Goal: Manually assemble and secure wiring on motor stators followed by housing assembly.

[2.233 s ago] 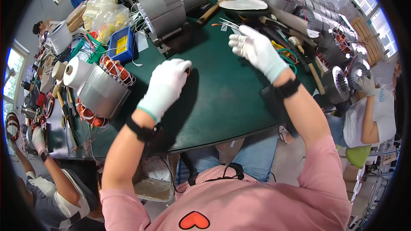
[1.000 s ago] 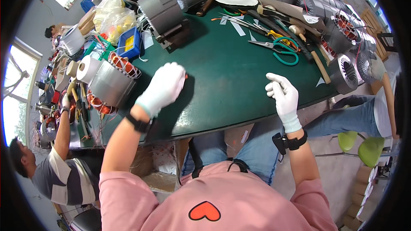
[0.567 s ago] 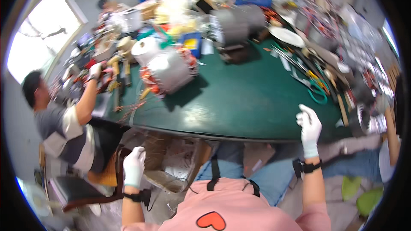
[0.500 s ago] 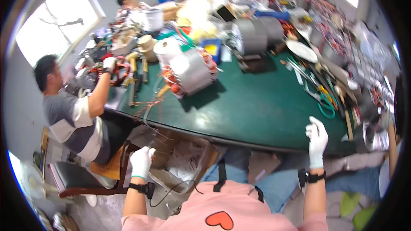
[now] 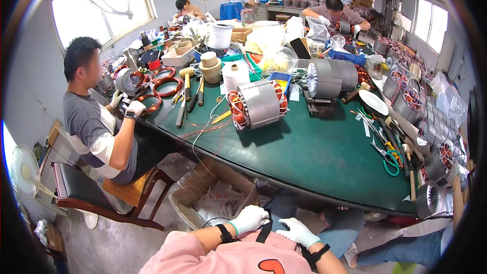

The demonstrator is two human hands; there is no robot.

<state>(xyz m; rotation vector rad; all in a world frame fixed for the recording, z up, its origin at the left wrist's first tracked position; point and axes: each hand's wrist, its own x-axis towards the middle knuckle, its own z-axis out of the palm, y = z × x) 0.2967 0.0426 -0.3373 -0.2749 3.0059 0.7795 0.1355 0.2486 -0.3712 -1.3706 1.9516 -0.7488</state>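
Note:
Both of my hands wear white gloves and are drawn in at my waist, below the table's front edge. My left hand (image 5: 251,219) has curled fingers, their tips against a black strap (image 5: 265,229) hanging down my front; whether they grip it is hidden. Just right of the strap, my right hand (image 5: 298,232) reaches inward with fingers stretched out over my lap, holding nothing visible. On the green table (image 5: 314,157) ahead lies a motor stator (image 5: 258,104), a silver cylinder with laced orange copper windings at both ends. A white thread cone (image 5: 236,76) stands behind it.
Green-handled scissors (image 5: 389,161) and other tools lie at the table's right, near several stators. Hammers (image 5: 187,86) and copper coils (image 5: 167,87) lie left, beside a seated co-worker (image 5: 96,111). A cardboard box (image 5: 177,203) of scraps stands below the table edge.
My hands have come from wide apart, the right one over the table's edge, inward to my waist. The view has tilted up, and the co-worker's hands have lowered.

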